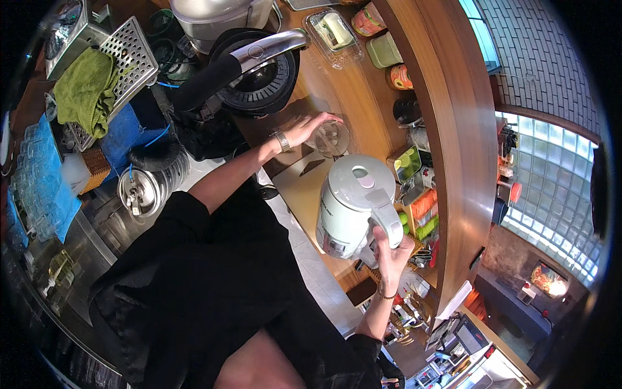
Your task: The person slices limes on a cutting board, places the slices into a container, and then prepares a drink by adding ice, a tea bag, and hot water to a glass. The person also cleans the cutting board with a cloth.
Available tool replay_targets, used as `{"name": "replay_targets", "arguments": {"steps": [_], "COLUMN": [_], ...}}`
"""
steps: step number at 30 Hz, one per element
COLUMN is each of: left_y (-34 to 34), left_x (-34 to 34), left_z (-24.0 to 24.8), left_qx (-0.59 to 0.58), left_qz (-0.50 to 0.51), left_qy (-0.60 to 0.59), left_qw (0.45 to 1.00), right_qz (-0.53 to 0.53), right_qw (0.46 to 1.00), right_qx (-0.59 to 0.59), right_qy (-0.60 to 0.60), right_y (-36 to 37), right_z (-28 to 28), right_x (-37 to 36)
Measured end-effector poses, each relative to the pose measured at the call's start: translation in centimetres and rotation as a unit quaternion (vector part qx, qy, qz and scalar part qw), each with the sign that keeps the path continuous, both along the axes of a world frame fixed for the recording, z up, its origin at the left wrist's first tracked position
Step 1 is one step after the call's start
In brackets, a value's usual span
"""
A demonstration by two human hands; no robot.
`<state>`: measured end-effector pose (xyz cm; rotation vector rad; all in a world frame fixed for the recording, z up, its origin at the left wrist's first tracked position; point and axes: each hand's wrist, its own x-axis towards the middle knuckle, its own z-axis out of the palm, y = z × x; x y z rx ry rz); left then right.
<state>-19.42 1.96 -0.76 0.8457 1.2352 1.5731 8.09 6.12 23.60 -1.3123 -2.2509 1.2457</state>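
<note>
My right hand (393, 256) is wrapped round the handle of a pale grey electric kettle (346, 211), which is held up over the counter. The kettle's lid is on, and its body hides part of what lies beneath. Against a clear glass (332, 138) on the wooden counter rests my left hand (306, 131), its fingers along the glass's far side. Something pale shows inside the glass, too unclear to name. Between the glass and my body a knife (312, 167) lies on a light cutting board (299, 185).
A black citrus juicer (259, 81) with a long lever stands left of the glass. Farther back sits a clear plastic tray (335, 37). Cans, a lime container (408, 162) and packets line the right side below a wooden ledge (463, 155). A green cloth (87, 91) hangs over a perforated metal tray.
</note>
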Motion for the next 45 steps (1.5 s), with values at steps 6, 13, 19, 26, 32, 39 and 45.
{"name": "replay_targets", "arguments": {"steps": [6, 13, 19, 26, 32, 39, 45], "left_y": [-0.3, 0.0, 0.2, 0.4, 0.4, 0.4, 0.3], "left_x": [-0.2, -0.1, 0.1, 0.3, 0.4, 0.5, 0.7], "left_z": [0.4, -1.1, -1.9, -2.7, -2.6, -3.2, -3.3], "left_qx": [-0.033, -0.042, -0.034, -0.02, -0.019, -0.02, -0.029], "left_qz": [-0.017, -0.016, -0.014, -0.011, -0.015, -0.007, -0.008], "left_qy": [0.025, 0.044, 0.043, -0.033, -0.096, -0.089, -0.091], "left_qw": [0.999, 0.998, 0.998, 0.999, 0.995, 0.996, 0.995], "right_qz": [-0.026, -0.042, -0.042, -0.036, -0.038, -0.033, -0.03], "right_qw": [0.999, 0.997, 0.997, 0.998, 0.998, 0.998, 0.998], "right_qx": [-0.037, -0.06, -0.055, -0.049, -0.046, -0.046, -0.049], "right_qy": [-0.019, -0.026, -0.028, -0.029, -0.031, -0.028, -0.033], "right_y": [-0.2, -0.3, -0.3, -0.1, -0.2, 0.1, 0.2], "right_z": [0.7, 1.1, 1.3, 1.2, 1.4, 1.0, 1.0], "right_x": [-0.2, -0.4, -0.5, -0.2, -0.7, -0.2, -0.3]}}
